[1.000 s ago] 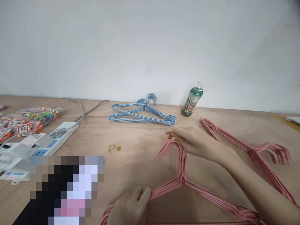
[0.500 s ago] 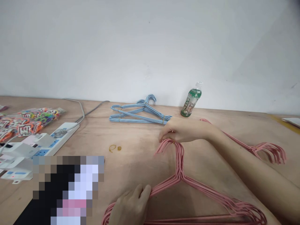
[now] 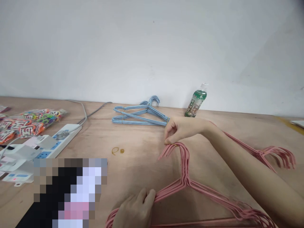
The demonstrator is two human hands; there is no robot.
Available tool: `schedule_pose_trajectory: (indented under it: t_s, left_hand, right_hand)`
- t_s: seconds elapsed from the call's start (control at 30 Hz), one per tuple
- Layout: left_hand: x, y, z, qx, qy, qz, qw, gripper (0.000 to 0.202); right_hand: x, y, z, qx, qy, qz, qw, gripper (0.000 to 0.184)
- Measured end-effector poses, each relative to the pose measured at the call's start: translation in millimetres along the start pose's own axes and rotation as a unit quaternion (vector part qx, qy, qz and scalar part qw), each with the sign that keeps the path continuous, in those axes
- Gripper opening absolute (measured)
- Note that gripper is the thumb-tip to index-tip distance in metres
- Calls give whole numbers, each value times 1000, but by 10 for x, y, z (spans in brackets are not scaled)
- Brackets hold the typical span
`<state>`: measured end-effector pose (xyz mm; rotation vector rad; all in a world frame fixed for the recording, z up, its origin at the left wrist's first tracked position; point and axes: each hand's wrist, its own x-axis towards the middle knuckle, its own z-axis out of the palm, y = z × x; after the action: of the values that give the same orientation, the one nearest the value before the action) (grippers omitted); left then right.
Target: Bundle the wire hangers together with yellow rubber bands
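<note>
A bundle of pink wire hangers (image 3: 186, 164) lies near me, hooks pointing away and curving left. My left hand (image 3: 135, 209) is closed around the bundle's left shoulder and presses it down at the table. Above the hook tips is my right hand (image 3: 177, 129), thumb and fingers pinched together and touching the hooks. What sits inside that pinch is hidden. A thin yellowish rubber band (image 3: 176, 145) crosses the hooks just beside the fingertips. The bundle's lower edge runs out of view.
Blue hangers (image 3: 142, 122) lie bundled by the wall, with a green-labelled bottle (image 3: 196, 103) to their right. More pink hangers (image 3: 261, 153) lie beyond my right forearm. Rubber bands (image 3: 115, 151) rest mid-table. Leftward are a power strip (image 3: 68, 128), bagged colourful items (image 3: 28, 125) and a pixelated object (image 3: 71, 193).
My right hand has lifted and turned slightly at the hooks, its fingers now pinched at their tips. The left hand keeps its hold. The whole view has shifted a little.
</note>
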<state>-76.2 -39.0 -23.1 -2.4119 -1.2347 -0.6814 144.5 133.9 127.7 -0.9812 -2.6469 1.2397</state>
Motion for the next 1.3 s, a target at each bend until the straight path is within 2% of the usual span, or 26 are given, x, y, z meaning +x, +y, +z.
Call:
schedule_pose_trajectory:
  t_s: [0.27, 0.4, 0.67, 0.87, 0.97, 1.07, 1.13, 1.2, 1.3]
  left_hand:
    - [16, 16, 1, -1, -7, 1, 1000, 37]
    - [3, 18, 2, -2, -1, -2, 1000, 36]
    - [-7, 13, -5, -2, -28, -2, 1000, 40]
    - [-42, 5, 16, -3, -42, -4, 999, 40]
    - [-82, -6, 43, 2, -55, -1, 998, 39]
    - [-119, -9, 69, 9, -70, -1, 998, 40]
    - [-133, -9, 74, 14, -73, -2, 997, 41]
    - [-136, -11, 71, 16, -75, -4, 997, 41]
    - [-127, -24, 67, 16, -69, -2, 998, 42]
  right_hand:
    - [119, -66, 85, -27, -22, -39, 999, 11]
    - [124, -130, 131, -35, -42, -25, 998, 8]
    - [133, -177, 190, -44, -54, -2, 998, 6]
    - [130, -172, 214, -60, -60, -2, 996, 13]
    - [64, -143, 192, -112, -20, -7, 993, 12]
    - [-56, -73, 159, -127, 65, -35, 989, 8]
    - [-135, -5, 152, -74, 101, -28, 992, 10]
    - [-184, 70, 170, 40, 119, 0, 992, 15]
    - [-186, 173, 243, 219, 152, 31, 963, 21]
